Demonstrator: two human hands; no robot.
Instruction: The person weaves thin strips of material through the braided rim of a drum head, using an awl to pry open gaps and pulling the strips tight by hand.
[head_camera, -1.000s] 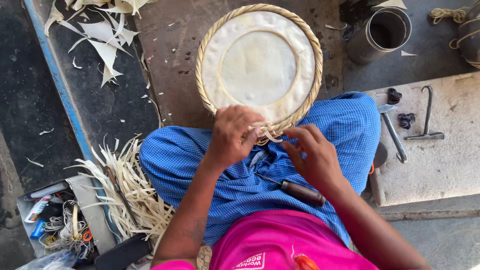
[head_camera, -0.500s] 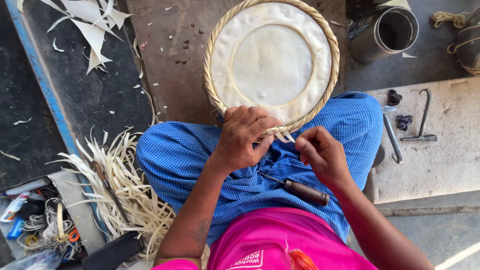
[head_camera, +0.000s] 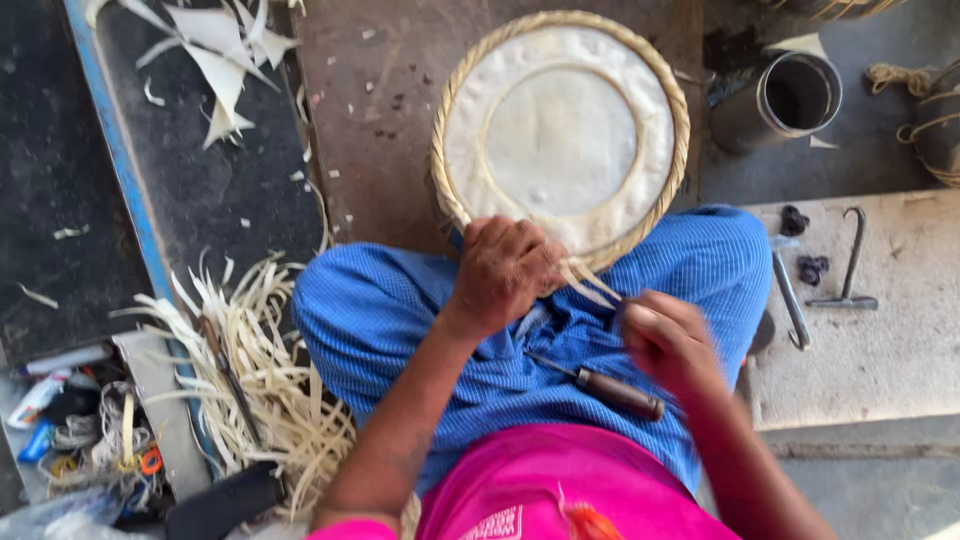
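A round pale tray with a woven cane rim (head_camera: 560, 120) rests against my knees, over blue cloth. My left hand (head_camera: 505, 270) grips the near edge of the rim where loose pale cane strips (head_camera: 590, 280) stick out. My right hand (head_camera: 665, 335) is blurred, just right of those strips, fingers closed around a thin strip end. An awl with a brown wooden handle (head_camera: 615, 390) lies on my lap below both hands.
A heap of pale cane strips (head_camera: 260, 380) lies at my left. A metal can (head_camera: 785, 100) stands at the upper right. Metal hooks (head_camera: 850, 265) lie on a stone slab at the right. Small tools and clutter (head_camera: 80, 430) sit at the lower left.
The view has shifted, so the tray sits further right in the frame. My right hand has moved down and right, away from the rim, drawing on the strip.
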